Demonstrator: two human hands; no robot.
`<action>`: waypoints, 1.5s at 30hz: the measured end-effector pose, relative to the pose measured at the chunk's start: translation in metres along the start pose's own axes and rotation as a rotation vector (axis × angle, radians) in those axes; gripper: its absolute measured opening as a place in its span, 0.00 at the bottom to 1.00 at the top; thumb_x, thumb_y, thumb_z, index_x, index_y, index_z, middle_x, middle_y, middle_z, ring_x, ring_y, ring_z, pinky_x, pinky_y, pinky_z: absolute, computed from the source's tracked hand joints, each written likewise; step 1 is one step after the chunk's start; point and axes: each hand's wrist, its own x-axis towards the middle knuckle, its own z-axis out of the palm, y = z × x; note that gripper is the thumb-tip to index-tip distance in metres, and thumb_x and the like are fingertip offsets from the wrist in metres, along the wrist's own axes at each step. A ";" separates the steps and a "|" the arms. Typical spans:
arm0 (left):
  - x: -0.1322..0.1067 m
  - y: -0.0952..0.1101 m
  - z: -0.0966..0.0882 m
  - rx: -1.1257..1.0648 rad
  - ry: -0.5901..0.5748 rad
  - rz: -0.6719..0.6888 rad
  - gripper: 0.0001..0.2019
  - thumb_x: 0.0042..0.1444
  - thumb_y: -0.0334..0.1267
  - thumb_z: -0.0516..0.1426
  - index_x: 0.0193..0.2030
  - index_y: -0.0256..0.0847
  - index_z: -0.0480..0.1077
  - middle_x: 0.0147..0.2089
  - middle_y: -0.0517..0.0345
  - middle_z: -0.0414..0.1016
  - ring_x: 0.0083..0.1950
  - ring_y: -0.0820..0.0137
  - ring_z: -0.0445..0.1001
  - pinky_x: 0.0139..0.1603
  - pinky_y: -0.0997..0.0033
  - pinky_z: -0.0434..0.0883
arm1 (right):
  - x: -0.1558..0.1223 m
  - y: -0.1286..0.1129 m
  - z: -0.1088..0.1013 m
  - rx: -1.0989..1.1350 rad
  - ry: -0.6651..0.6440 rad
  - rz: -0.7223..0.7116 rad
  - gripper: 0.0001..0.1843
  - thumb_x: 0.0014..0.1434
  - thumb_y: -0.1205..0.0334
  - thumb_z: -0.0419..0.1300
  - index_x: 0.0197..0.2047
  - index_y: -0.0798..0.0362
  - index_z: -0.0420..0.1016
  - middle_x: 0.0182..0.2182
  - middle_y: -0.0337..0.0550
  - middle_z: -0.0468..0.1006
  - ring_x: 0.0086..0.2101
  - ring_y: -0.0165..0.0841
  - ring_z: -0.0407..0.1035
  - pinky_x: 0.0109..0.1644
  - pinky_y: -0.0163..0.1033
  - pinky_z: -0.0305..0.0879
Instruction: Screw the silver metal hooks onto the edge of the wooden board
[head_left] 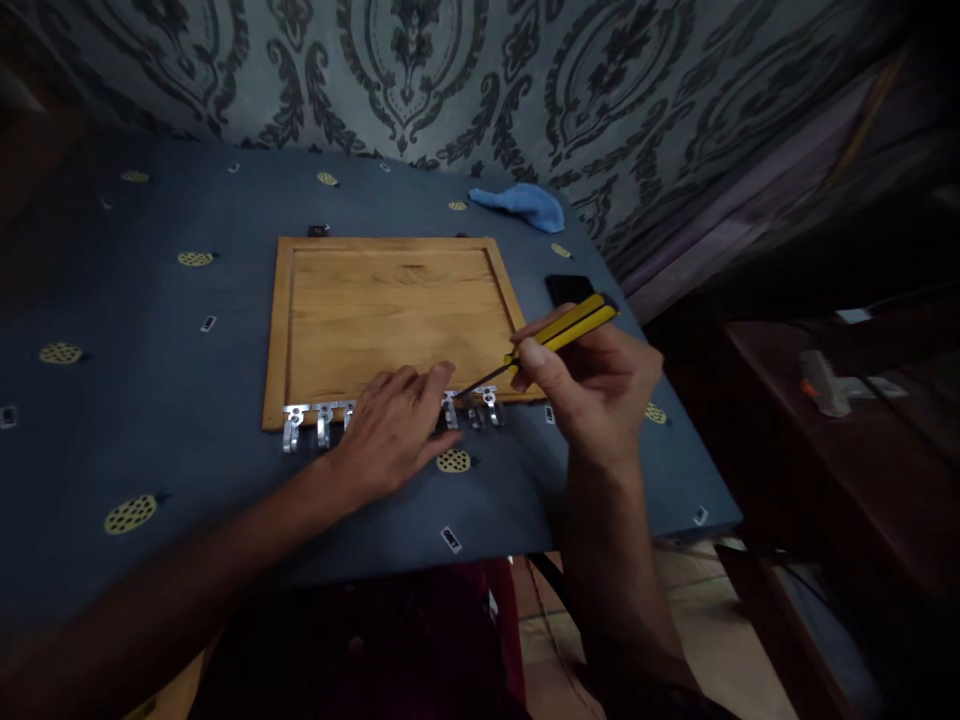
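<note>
On counter (187,420), board (397,320) likely stiff; grip edges. Left hand (397,425) spread over hooks (324,425), right hand (600,390) clutching screwdriver (566,327).

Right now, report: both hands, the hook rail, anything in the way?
Left hand over metal hook rail at near edge of wooden board. Right hand holding yellow-handled screwdriver, tip at rail. Left hand hides rail's middle.

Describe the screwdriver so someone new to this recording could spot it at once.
On the blue table lies a framed wooden panel with metal hooks along its near edge. By its near right corner, the right hand holds the screwdriver, tip toward the hooks. Its bright yellow-and-black handle sets it apart from the plain silver hooks.
</note>
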 end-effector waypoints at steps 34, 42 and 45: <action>-0.002 -0.002 0.005 0.033 0.089 0.072 0.28 0.62 0.44 0.61 0.62 0.35 0.55 0.52 0.45 0.78 0.52 0.56 0.75 0.51 0.58 0.70 | -0.016 0.004 0.005 -0.227 -0.144 -0.153 0.04 0.58 0.68 0.66 0.36 0.49 0.77 0.31 0.37 0.79 0.30 0.31 0.73 0.34 0.39 0.70; -0.002 -0.001 0.005 0.012 0.090 0.063 0.29 0.62 0.45 0.62 0.62 0.34 0.56 0.51 0.45 0.78 0.52 0.56 0.76 0.51 0.58 0.70 | -0.015 0.009 0.006 -0.235 -0.159 -0.196 0.10 0.54 0.72 0.69 0.30 0.50 0.74 0.27 0.34 0.76 0.27 0.29 0.70 0.31 0.37 0.66; -0.002 -0.001 0.005 -0.010 0.069 0.048 0.28 0.62 0.44 0.61 0.63 0.35 0.56 0.51 0.45 0.78 0.53 0.56 0.75 0.52 0.58 0.70 | -0.014 0.007 0.006 -0.207 -0.154 -0.184 0.11 0.53 0.72 0.70 0.29 0.50 0.74 0.26 0.34 0.76 0.27 0.28 0.70 0.32 0.37 0.66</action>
